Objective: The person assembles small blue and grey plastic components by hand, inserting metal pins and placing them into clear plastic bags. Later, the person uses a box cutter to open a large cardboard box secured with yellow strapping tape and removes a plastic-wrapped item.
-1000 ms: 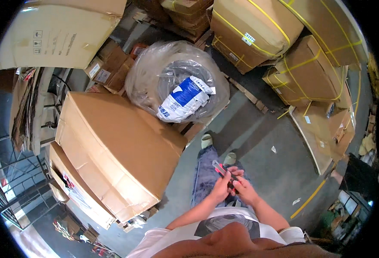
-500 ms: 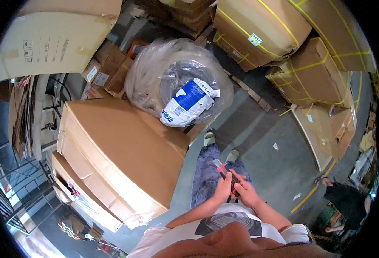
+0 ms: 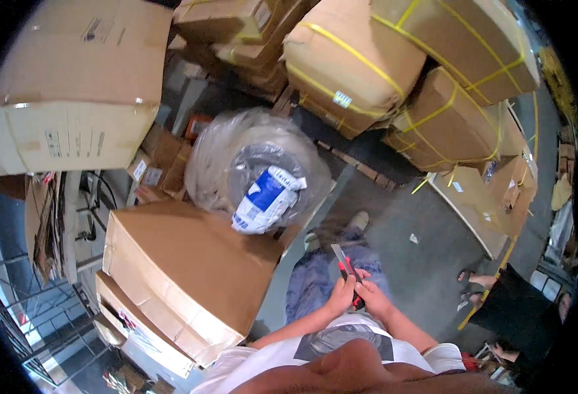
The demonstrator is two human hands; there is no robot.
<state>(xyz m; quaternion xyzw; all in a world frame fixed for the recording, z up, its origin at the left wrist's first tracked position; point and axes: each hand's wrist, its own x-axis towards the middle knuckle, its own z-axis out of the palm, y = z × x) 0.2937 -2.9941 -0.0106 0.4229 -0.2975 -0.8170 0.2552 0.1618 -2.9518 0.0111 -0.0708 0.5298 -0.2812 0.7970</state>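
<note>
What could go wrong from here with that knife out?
The knife has its blade bare, so the left hand or right hand, both holding it, might get cut if one slips. Another person is off to the right and could be hurt if they came too close. The white scrap on the floor might be slippery underfoot.

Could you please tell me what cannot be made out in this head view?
In the head view:
Utility knife: part of its handle is hidden by the left grip and right grip.
Left shoe: blurred, so its details are lost.
Small label on the strapped carton: too small to read.
Large brown carton: its cardboard hides any contents.
Upper-left carton: cut off by the picture's upper edge.
</note>
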